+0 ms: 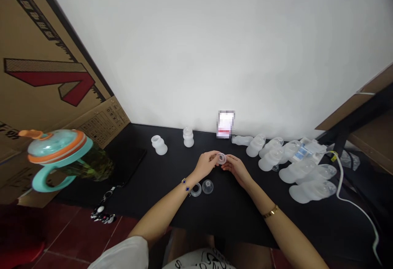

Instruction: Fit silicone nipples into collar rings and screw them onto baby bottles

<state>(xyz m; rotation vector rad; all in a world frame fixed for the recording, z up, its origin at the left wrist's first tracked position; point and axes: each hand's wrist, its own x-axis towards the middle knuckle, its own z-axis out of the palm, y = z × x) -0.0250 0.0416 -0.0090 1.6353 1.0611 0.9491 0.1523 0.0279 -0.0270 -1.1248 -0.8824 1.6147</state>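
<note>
Above the middle of the black table, a small translucent round piece that looks like a baby bottle nipple [221,158] is pinched between both hands. My left hand [208,162] grips its left side, and my right hand [233,166] has its fingertips closed on the right edge. Near my left wrist, a clear ring [196,190] lies on the table, partly hidden by the forearm. Beside it is a clear domed cap [208,186]. Farther back stand an open white baby bottle [159,145] without a top and a second baby bottle [188,138] with one.
Several frosted baby bottles [270,159] with clear caps crowd the table's right side, near a white cable [340,179]. A lit phone [225,125] leans on the wall. At left are a large tumbler [58,148], a dark flat device [130,166] and a cardboard box [46,56].
</note>
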